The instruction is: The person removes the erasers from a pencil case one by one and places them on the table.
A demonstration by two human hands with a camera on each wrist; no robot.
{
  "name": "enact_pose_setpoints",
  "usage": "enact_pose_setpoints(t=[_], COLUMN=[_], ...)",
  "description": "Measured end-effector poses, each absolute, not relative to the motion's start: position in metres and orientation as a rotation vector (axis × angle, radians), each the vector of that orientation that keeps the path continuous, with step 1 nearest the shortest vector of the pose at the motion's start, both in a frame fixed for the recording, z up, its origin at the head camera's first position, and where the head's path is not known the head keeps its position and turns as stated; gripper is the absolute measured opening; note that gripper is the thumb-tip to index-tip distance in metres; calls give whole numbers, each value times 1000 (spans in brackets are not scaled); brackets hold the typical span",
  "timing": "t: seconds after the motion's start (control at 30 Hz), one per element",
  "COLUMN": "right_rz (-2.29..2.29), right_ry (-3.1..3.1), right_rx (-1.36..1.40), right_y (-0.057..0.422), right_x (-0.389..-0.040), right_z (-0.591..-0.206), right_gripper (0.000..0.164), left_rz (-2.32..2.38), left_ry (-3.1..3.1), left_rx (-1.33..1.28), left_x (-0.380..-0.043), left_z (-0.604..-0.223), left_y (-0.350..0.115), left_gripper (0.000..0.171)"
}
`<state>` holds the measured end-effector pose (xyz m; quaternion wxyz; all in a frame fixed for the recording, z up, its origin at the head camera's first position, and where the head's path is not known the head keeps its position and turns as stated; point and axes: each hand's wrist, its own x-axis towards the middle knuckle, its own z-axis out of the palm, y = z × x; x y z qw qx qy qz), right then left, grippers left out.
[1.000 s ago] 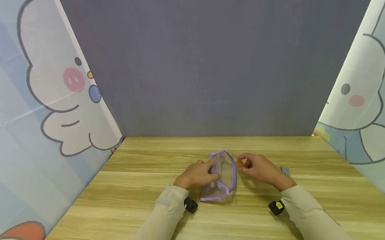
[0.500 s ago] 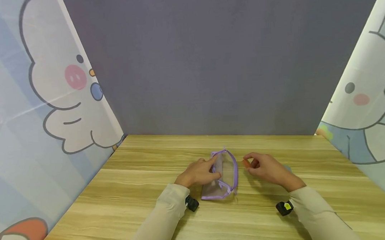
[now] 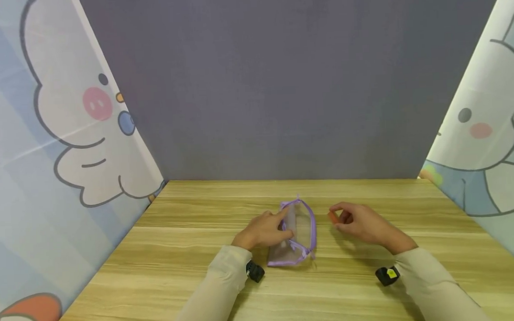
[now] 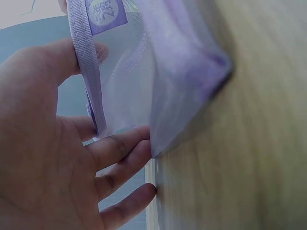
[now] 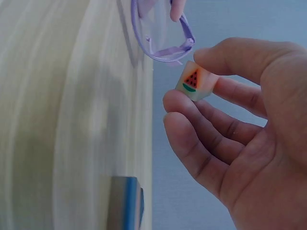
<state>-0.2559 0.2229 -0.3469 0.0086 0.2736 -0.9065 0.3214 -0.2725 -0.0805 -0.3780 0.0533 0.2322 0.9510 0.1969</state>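
Observation:
A purple-edged mesh zipper pouch [image 3: 287,256] lies on the table with its mouth spread toward the right. My left hand [image 3: 266,232] grips the wall at its mouth; in the left wrist view, the thumb and a finger reach inside behind the purple rim [image 4: 86,52] while other fingers touch the mesh outside. To the right of the pouch, my right hand [image 3: 365,225] pinches a small orange-and-white block [image 5: 193,81] between thumb and fingers. A watermelon slice is printed on its face. The block is held above the table, apart from the pouch's mouth.
A box-like thing with a blue side [image 5: 129,203] lies on the table near my right hand; in the head view it is hidden by the right arm. A grey panel [image 3: 253,84] stands behind the wooden table [image 3: 198,201], with cartoon-printed sheets [image 3: 81,177] at both sides.
My right hand has moved rightward, away from the pouch's mouth, still pinching the small block. The left hand and the pouch have stayed in place.

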Motion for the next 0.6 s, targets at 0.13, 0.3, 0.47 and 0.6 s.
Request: enact_pose_setpoints(t=[0.13, 0.3, 0.47, 0.6], right_rz=[978, 936, 919, 908], right_ry=[-2838, -2844, -2837, -2832], right_rx=[850, 839, 827, 839], right_y=[227, 235, 243, 248], right_x=[-254, -253, -250, -249], right_z=[-344, -343, -342, -342], right_gripper=[44, 43, 41, 40], left_rz=[596, 600, 589, 559], left_ry=[2891, 2891, 2898, 2908], left_rx=[711, 713, 730, 729], left_x=[-273, -273, -272, -272], left_z=[-379, -379, -379, -378], left_y=[-81, -81, -80, -79], left_gripper=[85, 83, 83, 82])
